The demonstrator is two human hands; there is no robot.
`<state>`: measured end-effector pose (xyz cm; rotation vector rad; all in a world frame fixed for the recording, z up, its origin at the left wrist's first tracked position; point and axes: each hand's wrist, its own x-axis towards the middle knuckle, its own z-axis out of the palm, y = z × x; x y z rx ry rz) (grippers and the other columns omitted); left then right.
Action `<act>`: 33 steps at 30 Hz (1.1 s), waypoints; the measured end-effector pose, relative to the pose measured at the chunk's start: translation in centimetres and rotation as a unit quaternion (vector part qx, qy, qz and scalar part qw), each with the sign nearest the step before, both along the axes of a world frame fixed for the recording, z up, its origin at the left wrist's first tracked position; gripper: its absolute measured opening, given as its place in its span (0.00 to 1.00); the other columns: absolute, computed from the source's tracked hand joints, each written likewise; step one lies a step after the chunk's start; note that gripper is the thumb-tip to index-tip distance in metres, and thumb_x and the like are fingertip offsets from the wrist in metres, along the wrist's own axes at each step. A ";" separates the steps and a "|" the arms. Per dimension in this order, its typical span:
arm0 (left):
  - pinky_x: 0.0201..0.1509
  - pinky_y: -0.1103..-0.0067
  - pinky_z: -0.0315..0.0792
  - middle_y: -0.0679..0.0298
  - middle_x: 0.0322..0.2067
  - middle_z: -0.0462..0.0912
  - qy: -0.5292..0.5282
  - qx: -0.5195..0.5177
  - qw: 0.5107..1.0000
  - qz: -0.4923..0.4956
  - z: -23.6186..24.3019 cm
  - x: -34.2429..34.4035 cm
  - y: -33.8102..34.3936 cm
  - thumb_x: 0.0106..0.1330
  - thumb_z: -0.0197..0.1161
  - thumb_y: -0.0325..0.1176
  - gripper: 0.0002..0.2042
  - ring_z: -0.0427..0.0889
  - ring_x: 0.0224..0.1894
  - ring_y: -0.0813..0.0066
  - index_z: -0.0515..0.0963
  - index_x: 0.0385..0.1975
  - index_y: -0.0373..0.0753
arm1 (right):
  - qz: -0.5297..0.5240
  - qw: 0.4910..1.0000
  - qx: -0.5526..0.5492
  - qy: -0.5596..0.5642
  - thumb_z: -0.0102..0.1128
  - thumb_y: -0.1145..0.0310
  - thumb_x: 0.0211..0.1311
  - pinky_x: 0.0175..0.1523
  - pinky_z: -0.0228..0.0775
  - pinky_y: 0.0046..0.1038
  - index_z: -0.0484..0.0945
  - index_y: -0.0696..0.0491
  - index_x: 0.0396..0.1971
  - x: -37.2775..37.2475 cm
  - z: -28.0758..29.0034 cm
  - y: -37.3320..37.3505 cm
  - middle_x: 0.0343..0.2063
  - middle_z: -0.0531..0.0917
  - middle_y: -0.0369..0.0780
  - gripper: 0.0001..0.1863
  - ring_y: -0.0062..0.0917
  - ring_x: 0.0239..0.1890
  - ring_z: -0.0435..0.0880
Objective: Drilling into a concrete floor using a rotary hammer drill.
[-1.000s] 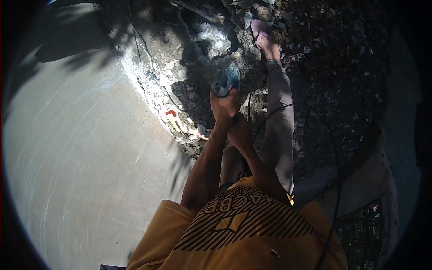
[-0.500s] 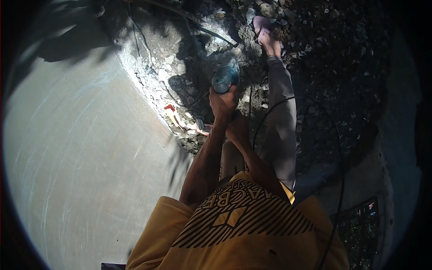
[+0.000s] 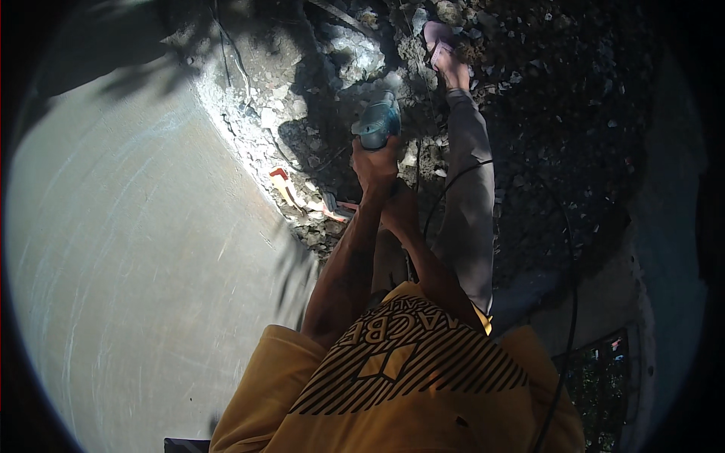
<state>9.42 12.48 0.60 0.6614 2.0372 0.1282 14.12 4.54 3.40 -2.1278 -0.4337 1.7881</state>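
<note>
A teal power tool [image 3: 377,124] points away from me, its front end low over broken, dusty rubble [image 3: 355,57]. My left hand [image 3: 374,164] is wrapped around the tool's body just behind the teal housing. Closer to me, my right hand [image 3: 400,208] is closed at the rear of the tool, partly hidden behind my left wrist; the part it grips is in shadow. Pale dust shows around the tool's front, so its tip cannot be made out.
A smooth grey concrete surface [image 3: 143,249] fills the left side. An orange-and-pale object [image 3: 284,187] lies by its edge. My outstretched right leg [image 3: 472,204] ends in a pink slipper [image 3: 438,41]. A black cable [image 3: 572,264] loops past on the right.
The tool and both hands have shifted slightly away from me and a little left in the picture. Both hands keep their hold. More pale dust shows at the tool's front.
</note>
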 end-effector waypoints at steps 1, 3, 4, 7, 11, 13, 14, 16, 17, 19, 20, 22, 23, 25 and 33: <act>0.55 0.65 0.72 0.45 0.47 0.82 0.007 -0.027 1.000 0.009 0.2 0.4 0.2 0.47 0.72 0.48 0.36 0.81 0.51 0.50 0.73 0.53 0.30 | 0.009 1.000 -0.009 0.003 0.73 0.59 0.50 0.50 0.75 0.38 0.78 0.59 0.46 0.2 -0.1 -0.2 0.41 0.85 0.50 0.26 0.41 0.48 0.85; 0.56 0.63 0.72 0.44 0.46 0.81 0.018 -0.054 0.998 0.020 0.3 0.5 0.2 0.48 0.72 0.48 0.36 0.81 0.51 0.46 0.71 0.54 0.30 | 0.018 1.000 -0.016 0.010 0.73 0.59 0.50 0.51 0.75 0.37 0.78 0.59 0.48 0.3 -0.1 -0.3 0.42 0.85 0.50 0.28 0.40 0.49 0.85; 0.56 0.63 0.72 0.44 0.47 0.81 0.029 -0.062 0.998 0.015 0.3 0.5 0.1 0.47 0.72 0.48 0.37 0.81 0.51 0.47 0.70 0.54 0.29 | 0.028 0.999 -0.025 0.009 0.73 0.59 0.49 0.51 0.75 0.36 0.77 0.58 0.49 0.3 -0.1 -0.4 0.43 0.85 0.49 0.28 0.39 0.50 0.85; 0.56 0.63 0.71 0.44 0.48 0.80 0.040 -0.066 0.997 0.011 0.2 0.4 0.0 0.47 0.72 0.49 0.39 0.81 0.51 0.48 0.70 0.55 0.29 | 0.026 0.999 -0.031 0.019 0.74 0.59 0.49 0.52 0.75 0.35 0.77 0.58 0.50 0.3 -0.2 -0.4 0.43 0.85 0.49 0.30 0.38 0.51 0.84; 0.57 0.62 0.71 0.44 0.50 0.79 0.021 -0.048 0.998 0.023 -0.5 0.0 -0.8 0.46 0.73 0.50 0.41 0.80 0.54 0.47 0.69 0.57 0.29 | 0.036 0.999 -0.031 0.024 0.74 0.58 0.49 0.53 0.74 0.35 0.75 0.57 0.54 0.5 -0.3 -0.4 0.45 0.85 0.48 0.33 0.38 0.52 0.83; 0.57 0.61 0.71 0.43 0.50 0.79 0.014 -0.043 0.998 0.036 -1.3 -0.8 -1.7 0.46 0.73 0.50 0.41 0.80 0.54 0.46 0.68 0.57 0.29 | 0.041 0.997 -0.047 0.037 0.74 0.57 0.49 0.54 0.74 0.36 0.74 0.56 0.55 0.4 -0.1 -0.4 0.46 0.84 0.48 0.34 0.38 0.53 0.83; 0.57 0.61 0.71 0.42 0.50 0.79 0.003 -0.038 0.998 0.049 -1.3 -0.7 -1.7 0.45 0.73 0.50 0.41 0.79 0.54 0.46 0.68 0.57 0.29 | 0.045 0.996 -0.064 0.046 0.74 0.56 0.49 0.54 0.73 0.36 0.73 0.55 0.56 0.5 -0.1 -0.5 0.47 0.84 0.48 0.35 0.38 0.53 0.83; 0.57 0.61 0.71 0.42 0.50 0.79 0.009 -0.043 0.998 0.039 -1.3 -0.2 -1.9 0.46 0.72 0.50 0.41 0.79 0.54 0.45 0.68 0.57 0.29 | 0.045 0.996 -0.062 0.048 0.74 0.55 0.49 0.54 0.73 0.36 0.73 0.55 0.57 0.6 -1.1 -1.7 0.48 0.83 0.48 0.36 0.38 0.54 0.82; 0.56 0.61 0.71 0.41 0.50 0.79 0.017 -0.045 0.998 0.030 -1.3 0.0 -1.9 0.46 0.72 0.50 0.41 0.79 0.54 0.44 0.68 0.57 0.30 | 0.045 0.996 -0.058 0.052 0.74 0.54 0.49 0.55 0.73 0.37 0.72 0.54 0.57 0.6 -1.5 -2.1 0.48 0.83 0.48 0.36 0.39 0.54 0.82; 0.56 0.60 0.71 0.41 0.50 0.79 0.020 -0.058 0.998 0.033 -1.1 0.3 -2.5 0.47 0.72 0.50 0.40 0.80 0.53 0.44 0.68 0.57 0.30 | 0.047 0.996 -0.060 0.052 0.73 0.54 0.49 0.54 0.73 0.37 0.72 0.54 0.58 0.7 -1.9 -3.3 0.49 0.83 0.48 0.37 0.39 0.54 0.82; 0.56 0.60 0.72 0.41 0.49 0.79 0.026 -0.068 0.997 0.037 -1.1 0.2 -2.6 0.47 0.71 0.50 0.40 0.80 0.53 0.44 0.68 0.57 0.30 | 0.050 0.995 -0.061 0.054 0.73 0.53 0.50 0.54 0.73 0.37 0.71 0.53 0.58 0.6 -2.2 -3.6 0.49 0.82 0.48 0.37 0.40 0.54 0.82; 0.56 0.59 0.72 0.41 0.49 0.80 0.041 -0.070 0.996 0.027 -0.8 1.2 -2.6 0.48 0.71 0.49 0.40 0.80 0.53 0.44 0.67 0.58 0.30 | 0.057 0.996 -0.056 0.037 0.72 0.54 0.50 0.54 0.73 0.37 0.72 0.54 0.58 0.6 -3.3 -5.1 0.49 0.82 0.49 0.36 0.41 0.54 0.82; 0.56 0.59 0.72 0.41 0.48 0.80 0.064 -0.073 0.995 0.019 -0.6 1.3 -2.6 0.48 0.71 0.49 0.40 0.80 0.52 0.43 0.67 0.58 0.29 | 0.065 0.996 -0.054 0.028 0.72 0.54 0.51 0.54 0.74 0.37 0.72 0.55 0.57 0.5 -3.1 -4.7 0.49 0.82 0.49 0.35 0.41 0.54 0.81; 0.57 0.59 0.72 0.41 0.49 0.80 0.038 -0.072 0.996 0.021 -0.8 1.4 -1.8 0.47 0.72 0.49 0.41 0.80 0.53 0.43 0.67 0.58 0.30 | 0.063 0.996 -0.051 0.046 0.71 0.54 0.52 0.54 0.74 0.37 0.73 0.56 0.56 1.2 -3.0 -3.7 0.49 0.82 0.50 0.34 0.41 0.54 0.81; 0.58 0.59 0.71 0.41 0.51 0.79 0.056 -0.088 0.994 0.036 -1.0 1.1 -1.4 0.46 0.72 0.48 0.42 0.78 0.56 0.44 0.66 0.60 0.32 | 0.043 0.998 -0.035 0.043 0.72 0.57 0.51 0.51 0.74 0.36 0.77 0.59 0.49 1.0 -2.0 -2.3 0.43 0.85 0.50 0.29 0.40 0.52 0.83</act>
